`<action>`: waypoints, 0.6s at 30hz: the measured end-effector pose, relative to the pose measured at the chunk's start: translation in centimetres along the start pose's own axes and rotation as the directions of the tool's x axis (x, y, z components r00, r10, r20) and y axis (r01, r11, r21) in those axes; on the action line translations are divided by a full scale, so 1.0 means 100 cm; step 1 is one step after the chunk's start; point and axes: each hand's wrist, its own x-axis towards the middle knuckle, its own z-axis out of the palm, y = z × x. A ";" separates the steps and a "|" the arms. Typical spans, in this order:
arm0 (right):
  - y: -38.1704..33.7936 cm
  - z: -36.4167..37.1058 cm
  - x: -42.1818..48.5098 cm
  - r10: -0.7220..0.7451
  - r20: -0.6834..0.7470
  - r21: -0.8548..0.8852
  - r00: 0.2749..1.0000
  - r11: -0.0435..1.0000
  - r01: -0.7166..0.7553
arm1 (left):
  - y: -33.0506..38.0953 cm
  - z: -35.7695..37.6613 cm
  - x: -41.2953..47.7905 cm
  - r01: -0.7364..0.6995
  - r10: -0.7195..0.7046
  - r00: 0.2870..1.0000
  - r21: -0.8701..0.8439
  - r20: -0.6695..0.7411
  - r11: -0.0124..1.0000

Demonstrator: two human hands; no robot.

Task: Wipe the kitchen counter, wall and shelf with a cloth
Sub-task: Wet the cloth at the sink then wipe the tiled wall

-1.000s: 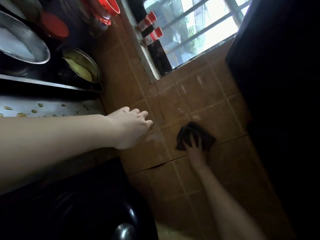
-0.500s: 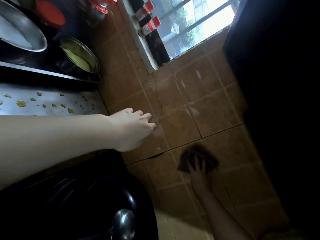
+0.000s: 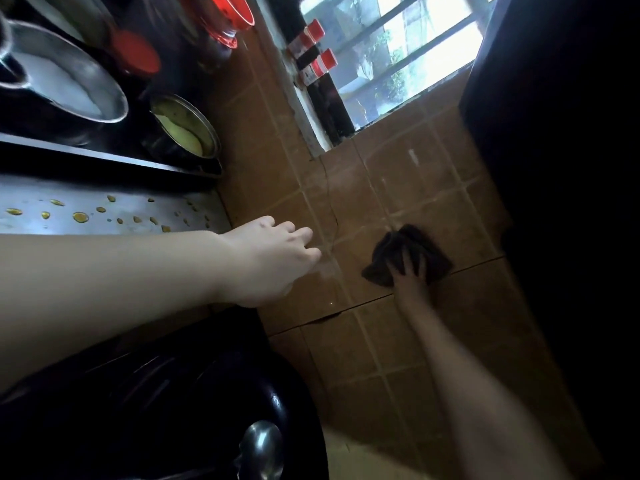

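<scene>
Bare forearms, bare left hand (image 3: 273, 258), right hand (image 3: 410, 284)

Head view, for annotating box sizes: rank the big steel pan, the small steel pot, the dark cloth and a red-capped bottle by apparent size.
1. big steel pan, cropped by the frame
2. small steel pot and dark cloth: alike, not ranked
3. red-capped bottle

text: none legible | 2 red-capped bottles (image 3: 318, 68) on window ledge — labels too blurred to read
</scene>
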 end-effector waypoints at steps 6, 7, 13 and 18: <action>0.028 0.064 -0.075 0.082 0.146 -0.081 0.986 0.994 -0.070 | 0.004 0.000 -0.003 0.011 -0.007 0.999 -0.070 0.045 0.997; 0.032 0.069 -0.087 0.090 0.171 -0.077 0.981 0.994 -0.078 | 0.009 0.000 -0.002 -0.002 0.005 0.999 -0.077 0.038 0.997; 0.035 0.083 -0.144 0.183 0.133 -0.019 0.974 0.983 -0.182 | 0.015 -0.013 -0.004 -0.006 0.004 0.999 -0.059 -0.038 0.998; 0.034 0.096 -0.115 0.204 0.042 0.149 0.978 0.967 -0.208 | 0.032 -0.007 -0.007 0.034 -0.029 0.997 -0.074 0.068 0.997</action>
